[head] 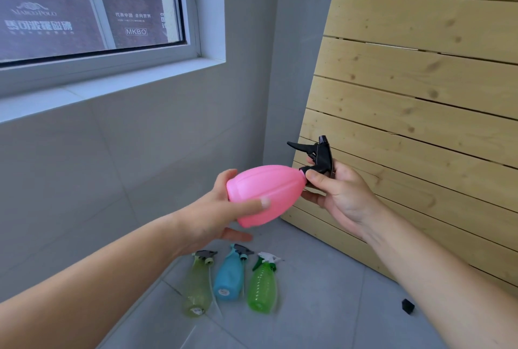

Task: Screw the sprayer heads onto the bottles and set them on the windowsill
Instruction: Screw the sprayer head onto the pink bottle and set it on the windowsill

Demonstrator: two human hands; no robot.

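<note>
I hold a pink bottle (265, 193) sideways in mid-air, its neck pointing right. My left hand (221, 214) grips its wide base. My right hand (336, 194) is closed around the black sprayer head (319, 156) at the bottle's neck, trigger pointing left. Below on the floor lie three more bottles side by side: a yellow-green bottle (197, 287), a blue bottle (228, 275) and a bright green bottle (262, 285), each with a sprayer head lying at its top end. The white windowsill (112, 87) runs along the upper left.
A slatted wooden panel (420, 113) leans against the wall on the right, just behind my right hand. A small black object (407, 306) lies on the grey tiled floor (322, 306) at the lower right. The window (84, 6) sits above the sill.
</note>
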